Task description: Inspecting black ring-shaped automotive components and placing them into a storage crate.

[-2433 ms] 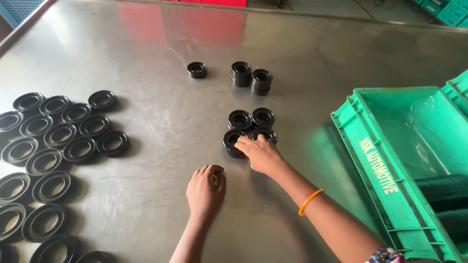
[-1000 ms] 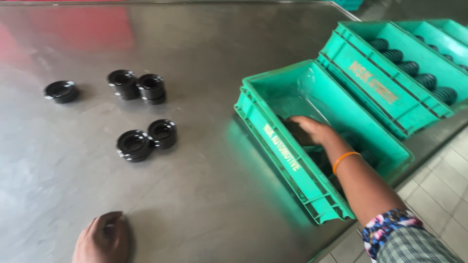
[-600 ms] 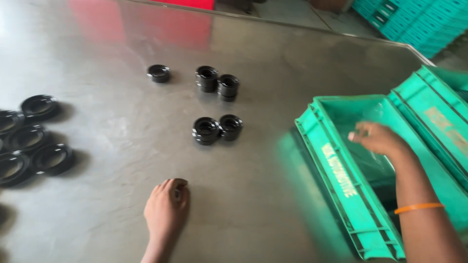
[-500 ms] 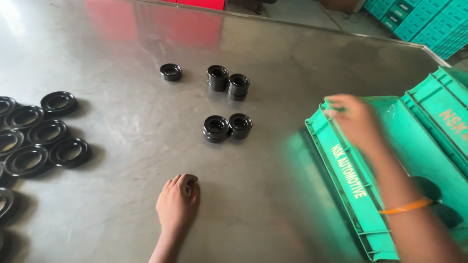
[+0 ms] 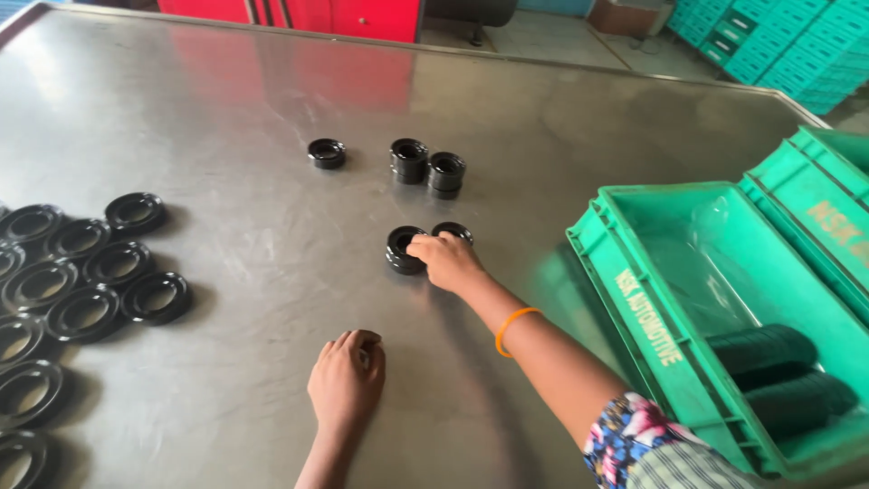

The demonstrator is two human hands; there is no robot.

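**Black rubber rings being stacked on a steel counter**

Brushed stainless steel forms the counter (image 5: 226, 118), with red cabinets reflected at its far edge. The right hand (image 5: 450, 261) is reached forward, its fingertips laid on top of a short stack of black round rubber rings (image 5: 402, 250); a second such stack (image 5: 452, 230) stands just behind the knuckles, touching the first. Whether a ring is pinched between the fingers cannot be told, since the grip is hidden by the hand itself. An orange band (image 5: 512, 328) is worn on that wrist.

The left hand (image 5: 347, 380) is rested on the counter nearer the body, loosely curled with the fingers bent under; nothing can be made out inside it. The two hands are kept apart.

Beyond the right hand, two taller black ring stacks (image 5: 427, 165) stand side by side, with a single black ring (image 5: 326, 152) to their left. Well to the left of the left hand, wide flat black rings (image 5: 86, 272) are laid out in rows. To the right of the right arm, a green plastic crate (image 5: 634, 299) holds black ring rolls (image 5: 769, 362) lying on their sides.
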